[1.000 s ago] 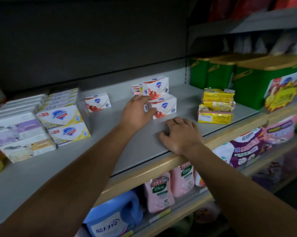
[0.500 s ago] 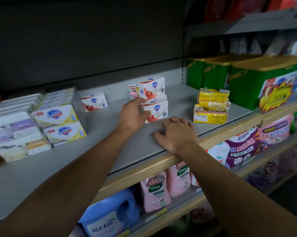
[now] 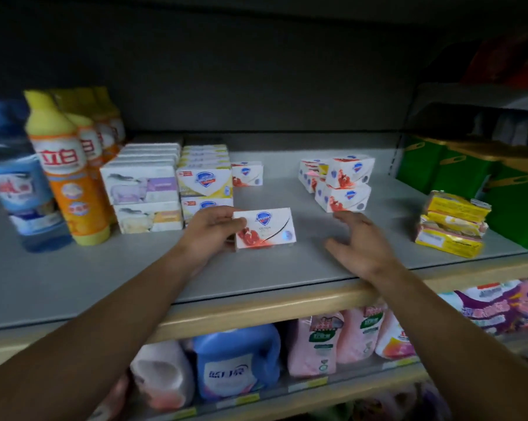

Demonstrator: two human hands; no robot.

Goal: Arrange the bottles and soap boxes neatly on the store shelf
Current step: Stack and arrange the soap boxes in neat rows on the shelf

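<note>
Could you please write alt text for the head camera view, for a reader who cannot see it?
A person's left hand holds a white-and-red soap box upright on a grey store shelf, while the right hand hovers open beside it. Stacked soap boxes stand behind; an orange bottle stands at left.

Grey shelf (image 3: pixel 287 268): smooth matt sheet, pale wood-look front edge. Soap box (image 3: pixel 264 227) in left hand (image 3: pixel 211 235): white printed card, slight sheen. Stacked soap boxes (image 3: pixel 343 186): same card. Orange bottle (image 3: pixel 70 177): glossy plastic, yellow cap. Yellow packs (image 3: pixel 452 227): crinkled wrap, probably film. Green bins (image 3: pixel 469 174): smooth plastic, blurred.
</note>
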